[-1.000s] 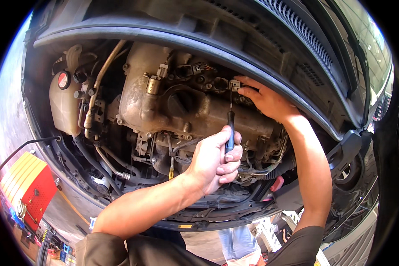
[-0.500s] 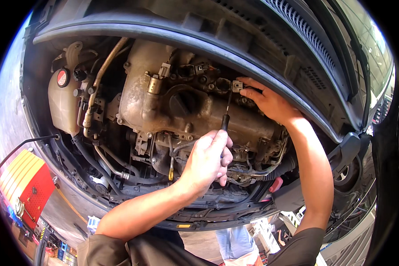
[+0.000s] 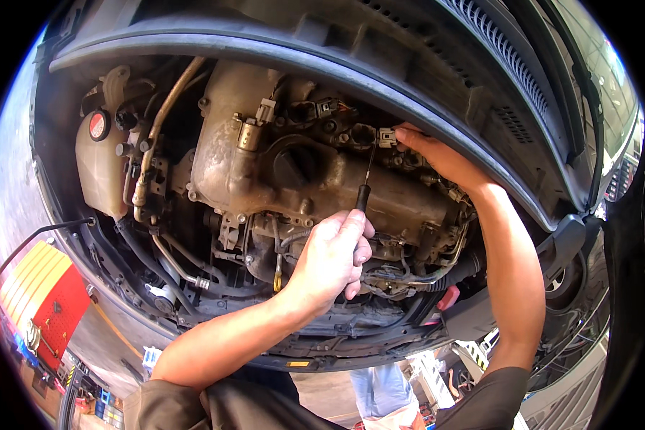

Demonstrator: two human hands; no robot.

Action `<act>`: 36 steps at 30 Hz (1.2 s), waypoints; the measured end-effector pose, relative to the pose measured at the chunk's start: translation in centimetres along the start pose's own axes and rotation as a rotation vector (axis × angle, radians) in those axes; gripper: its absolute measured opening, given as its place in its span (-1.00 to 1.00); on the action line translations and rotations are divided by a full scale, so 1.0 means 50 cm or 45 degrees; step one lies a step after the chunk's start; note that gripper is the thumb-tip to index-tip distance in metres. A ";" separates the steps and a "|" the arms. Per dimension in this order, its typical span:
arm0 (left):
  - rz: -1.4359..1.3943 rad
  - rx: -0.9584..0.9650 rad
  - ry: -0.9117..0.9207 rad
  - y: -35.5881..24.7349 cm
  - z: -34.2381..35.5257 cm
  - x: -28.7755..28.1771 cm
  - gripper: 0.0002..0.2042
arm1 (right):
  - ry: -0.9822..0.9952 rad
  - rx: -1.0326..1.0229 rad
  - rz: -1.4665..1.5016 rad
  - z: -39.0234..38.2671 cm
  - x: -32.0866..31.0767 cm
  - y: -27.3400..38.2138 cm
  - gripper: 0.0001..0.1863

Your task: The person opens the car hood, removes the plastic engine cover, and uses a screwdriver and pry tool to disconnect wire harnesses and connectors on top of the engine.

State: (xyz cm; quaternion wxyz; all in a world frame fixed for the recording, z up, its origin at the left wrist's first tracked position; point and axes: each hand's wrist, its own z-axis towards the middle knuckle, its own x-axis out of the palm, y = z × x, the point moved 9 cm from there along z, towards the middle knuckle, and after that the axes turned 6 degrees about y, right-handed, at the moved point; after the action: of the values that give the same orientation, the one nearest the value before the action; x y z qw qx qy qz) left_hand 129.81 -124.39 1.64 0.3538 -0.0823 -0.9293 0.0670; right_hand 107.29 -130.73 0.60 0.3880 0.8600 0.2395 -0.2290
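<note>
My left hand (image 3: 333,261) grips a thin screwdriver (image 3: 364,195) by its dark handle, below the middle of the engine. Its shaft rises to beside a pale plug connector (image 3: 386,138); whether the tip touches it I cannot tell. The fingers of my right hand (image 3: 444,158) are closed at that connector from the right, partly hidden by it and the shadow under the cowl edge. Around them are the grimy metal engine cover (image 3: 401,197), a black filler cap (image 3: 294,167) and another connector (image 3: 326,109) with wires.
The black cowl edge (image 3: 301,44) arches just above my hands. A white reservoir (image 3: 100,172), pipes and hoses fill the left of the bay. Beyond the body edge at lower left stands a red-orange tool cart (image 3: 56,322). Part of what seems another person's light-blue trouser leg (image 3: 380,387) shows below.
My left hand has shifted slightly left and down with the screwdriver since a second ago. My right hand and forearm have moved a little to the right, along with the connector.
</note>
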 end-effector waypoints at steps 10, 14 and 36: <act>-0.013 -0.029 -0.007 -0.003 0.004 0.004 -0.68 | 0.076 -0.155 0.189 0.003 0.016 0.024 -0.72; -0.013 -0.046 -0.008 -0.003 0.008 -0.004 -0.67 | 0.090 -0.095 0.152 0.001 0.019 0.029 -0.75; -0.504 -0.220 0.276 0.004 -0.002 0.051 -0.65 | -0.076 -0.159 -0.181 0.004 0.014 0.029 -0.77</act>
State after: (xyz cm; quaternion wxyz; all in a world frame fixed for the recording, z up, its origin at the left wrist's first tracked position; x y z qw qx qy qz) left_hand 128.02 -123.66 3.33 0.4494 0.0648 -0.8861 -0.0926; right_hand 108.65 -131.55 0.88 0.4305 0.8078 0.3022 -0.2660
